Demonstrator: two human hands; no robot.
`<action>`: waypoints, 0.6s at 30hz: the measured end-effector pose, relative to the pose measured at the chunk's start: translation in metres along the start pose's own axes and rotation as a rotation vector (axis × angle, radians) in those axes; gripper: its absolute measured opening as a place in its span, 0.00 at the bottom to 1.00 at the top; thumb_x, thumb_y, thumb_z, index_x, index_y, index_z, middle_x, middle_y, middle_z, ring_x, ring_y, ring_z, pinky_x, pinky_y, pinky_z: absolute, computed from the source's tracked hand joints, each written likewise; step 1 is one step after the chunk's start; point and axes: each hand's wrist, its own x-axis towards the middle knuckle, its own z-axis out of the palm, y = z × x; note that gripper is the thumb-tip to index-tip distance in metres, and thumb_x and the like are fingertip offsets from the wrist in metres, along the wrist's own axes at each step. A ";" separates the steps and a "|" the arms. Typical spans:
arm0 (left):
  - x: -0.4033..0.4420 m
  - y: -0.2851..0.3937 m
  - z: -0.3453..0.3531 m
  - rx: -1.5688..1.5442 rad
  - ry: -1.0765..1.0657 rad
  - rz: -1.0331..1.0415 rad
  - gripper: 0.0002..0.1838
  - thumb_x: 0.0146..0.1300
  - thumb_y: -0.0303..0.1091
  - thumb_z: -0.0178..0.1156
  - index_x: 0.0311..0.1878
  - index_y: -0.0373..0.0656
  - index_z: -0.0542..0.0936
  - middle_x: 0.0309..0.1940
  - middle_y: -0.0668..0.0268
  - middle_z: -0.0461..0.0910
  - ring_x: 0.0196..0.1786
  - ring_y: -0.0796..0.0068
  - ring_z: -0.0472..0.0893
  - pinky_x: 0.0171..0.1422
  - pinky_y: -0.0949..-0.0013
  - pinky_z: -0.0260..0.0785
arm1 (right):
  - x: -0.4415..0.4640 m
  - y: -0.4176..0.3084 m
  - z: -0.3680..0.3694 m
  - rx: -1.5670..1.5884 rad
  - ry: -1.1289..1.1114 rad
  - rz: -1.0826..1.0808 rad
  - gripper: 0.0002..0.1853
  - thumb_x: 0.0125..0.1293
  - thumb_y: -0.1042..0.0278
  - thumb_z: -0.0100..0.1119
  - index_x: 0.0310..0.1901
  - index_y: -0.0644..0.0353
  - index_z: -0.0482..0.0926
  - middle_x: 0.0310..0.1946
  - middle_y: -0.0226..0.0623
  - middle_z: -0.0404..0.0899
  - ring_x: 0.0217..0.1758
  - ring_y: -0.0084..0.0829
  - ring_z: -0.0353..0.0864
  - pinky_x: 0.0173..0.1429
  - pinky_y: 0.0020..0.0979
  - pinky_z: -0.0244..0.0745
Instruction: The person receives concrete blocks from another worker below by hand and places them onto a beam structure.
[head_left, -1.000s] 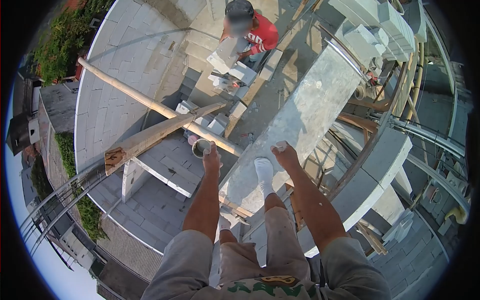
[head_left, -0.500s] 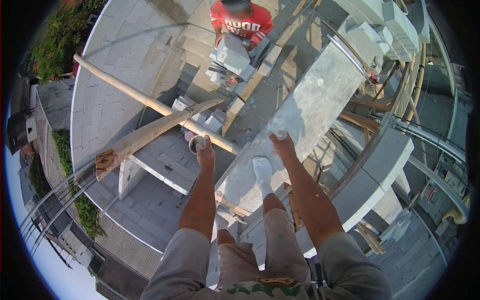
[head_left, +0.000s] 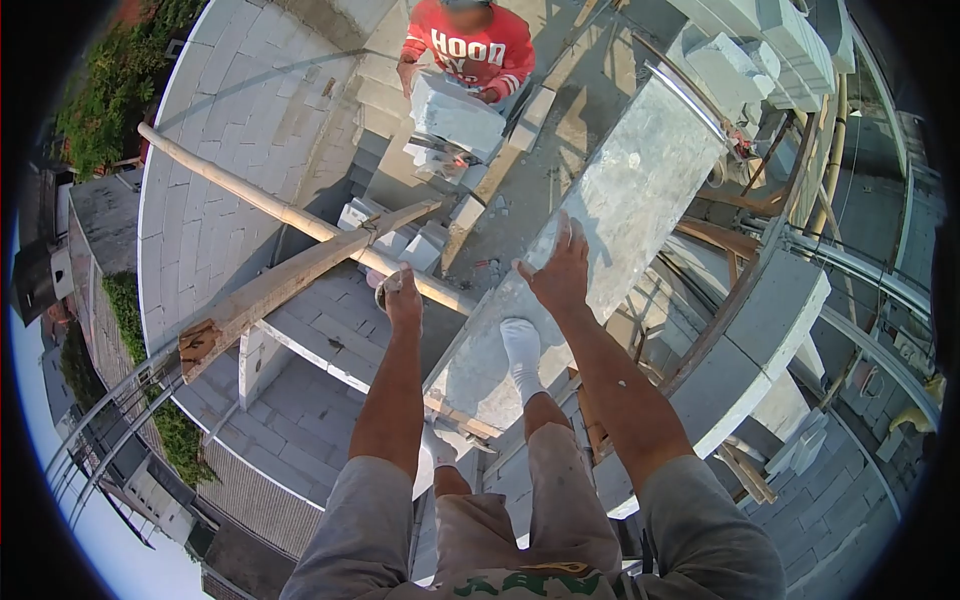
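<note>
Beneath the right hand [head_left: 561,275], grey slab [head_left: 642,165]

A smooth, blotchy grey slab [head_left: 640,165] with a dull sheen runs through the centre of the frame. At left, a smooth bamboo pole [head_left: 230,183] crosses a rough-ended wooden beam [head_left: 270,301]; matt, chalky blocks [head_left: 725,70] sit upper right, glossy metal tubes [head_left: 862,272] below.

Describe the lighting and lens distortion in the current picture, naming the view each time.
Head view: sunlight brightens part of the concrete slab, while shadow dulls the rest; head view: fisheye curvature seems to bow the block wall, and the corners go black.
</note>
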 end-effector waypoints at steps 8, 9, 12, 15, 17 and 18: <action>0.000 -0.011 0.011 0.073 -0.151 -0.166 0.35 0.64 0.59 0.50 0.58 0.35 0.63 0.51 0.51 0.69 0.52 0.59 0.70 0.55 0.55 0.62 | 0.062 -0.085 0.028 -0.229 0.013 -0.315 0.57 0.50 0.43 0.66 0.72 0.49 0.36 0.70 0.58 0.36 0.74 0.56 0.35 0.69 0.60 0.41; 0.002 -0.014 0.011 0.010 -0.171 -0.221 0.38 0.64 0.60 0.48 0.64 0.36 0.59 0.56 0.50 0.66 0.56 0.58 0.68 0.58 0.53 0.60 | 0.064 -0.094 0.038 -0.219 -0.011 -0.355 0.54 0.53 0.47 0.65 0.72 0.49 0.37 0.71 0.57 0.35 0.74 0.57 0.34 0.69 0.61 0.40; -0.004 0.003 0.017 -0.281 -0.120 -0.394 0.42 0.66 0.62 0.43 0.71 0.38 0.50 0.66 0.46 0.58 0.67 0.52 0.62 0.65 0.51 0.57 | 0.067 -0.109 0.076 -0.253 0.008 -0.444 0.46 0.58 0.57 0.58 0.72 0.47 0.40 0.71 0.56 0.32 0.74 0.58 0.34 0.68 0.64 0.38; 0.022 0.005 0.019 -0.591 -0.198 -0.324 0.41 0.68 0.63 0.34 0.71 0.37 0.48 0.67 0.44 0.55 0.69 0.51 0.58 0.69 0.50 0.52 | 0.058 -0.101 0.116 -0.308 0.121 -0.473 0.41 0.61 0.66 0.52 0.72 0.48 0.41 0.71 0.57 0.35 0.74 0.60 0.34 0.68 0.65 0.36; 0.033 0.026 0.023 -0.640 -0.300 -0.245 0.38 0.69 0.61 0.32 0.70 0.39 0.50 0.66 0.48 0.57 0.68 0.54 0.61 0.69 0.51 0.53 | 0.052 -0.096 0.108 -0.218 0.102 -0.532 0.38 0.61 0.70 0.48 0.72 0.48 0.43 0.70 0.59 0.36 0.74 0.61 0.33 0.67 0.66 0.35; 0.038 0.029 0.026 -0.579 -0.299 -0.220 0.38 0.69 0.61 0.32 0.70 0.38 0.51 0.66 0.48 0.59 0.67 0.54 0.62 0.68 0.51 0.53 | 0.054 -0.094 0.106 -0.255 0.101 -0.569 0.39 0.60 0.69 0.50 0.71 0.49 0.44 0.69 0.59 0.39 0.73 0.60 0.36 0.66 0.66 0.36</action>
